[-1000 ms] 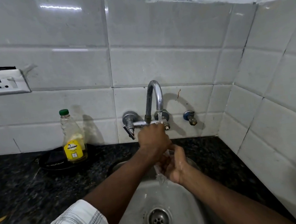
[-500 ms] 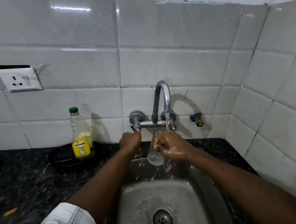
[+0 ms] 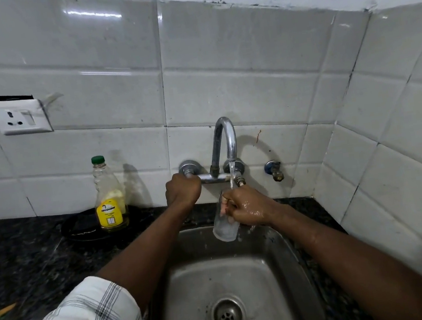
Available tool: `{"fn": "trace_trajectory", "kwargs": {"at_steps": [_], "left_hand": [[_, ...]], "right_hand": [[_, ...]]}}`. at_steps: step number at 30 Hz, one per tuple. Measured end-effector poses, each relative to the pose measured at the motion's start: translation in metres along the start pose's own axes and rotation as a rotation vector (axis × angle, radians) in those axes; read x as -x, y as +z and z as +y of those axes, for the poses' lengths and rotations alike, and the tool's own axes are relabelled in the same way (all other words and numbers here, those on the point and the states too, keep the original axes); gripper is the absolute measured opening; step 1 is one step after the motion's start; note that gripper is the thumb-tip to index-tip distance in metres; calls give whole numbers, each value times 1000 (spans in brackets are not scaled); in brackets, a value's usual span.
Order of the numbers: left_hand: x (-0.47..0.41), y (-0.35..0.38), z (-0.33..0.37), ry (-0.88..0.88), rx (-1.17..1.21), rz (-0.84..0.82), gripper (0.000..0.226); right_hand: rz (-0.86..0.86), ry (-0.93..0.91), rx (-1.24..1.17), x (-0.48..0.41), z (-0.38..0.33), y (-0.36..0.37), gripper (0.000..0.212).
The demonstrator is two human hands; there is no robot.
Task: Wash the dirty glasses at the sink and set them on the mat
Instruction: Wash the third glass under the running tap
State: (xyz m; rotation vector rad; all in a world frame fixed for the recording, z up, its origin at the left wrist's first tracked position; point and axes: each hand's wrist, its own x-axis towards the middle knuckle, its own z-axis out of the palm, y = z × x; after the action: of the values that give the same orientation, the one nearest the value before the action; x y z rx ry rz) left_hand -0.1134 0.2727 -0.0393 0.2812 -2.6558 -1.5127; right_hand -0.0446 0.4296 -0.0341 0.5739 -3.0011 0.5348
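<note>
Green-capped bottle (image 3: 109, 200) on black dish (image 3: 79, 227)

Layout, taken from the tap (image 3: 225, 142). My left hand (image 3: 182, 191) grips its left end. My right hand (image 3: 247, 206) holds the glass (image 3: 224, 229) under its spout, over the sink (image 3: 262, 274). Left of the tap, a bottle (image 3: 109, 197) stands on a dish (image 3: 79, 228). Higher left is a socket (image 3: 19, 116), and just right is a valve (image 3: 274, 170).
</note>
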Motion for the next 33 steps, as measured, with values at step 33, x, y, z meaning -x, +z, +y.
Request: {"fn": "trace_trajectory", "kwargs": {"at_steps": [33], "left_hand": [[58, 20, -18, 23, -22, 103, 32]], "right_hand": [[238, 389, -589, 38, 18, 24, 58]]}}
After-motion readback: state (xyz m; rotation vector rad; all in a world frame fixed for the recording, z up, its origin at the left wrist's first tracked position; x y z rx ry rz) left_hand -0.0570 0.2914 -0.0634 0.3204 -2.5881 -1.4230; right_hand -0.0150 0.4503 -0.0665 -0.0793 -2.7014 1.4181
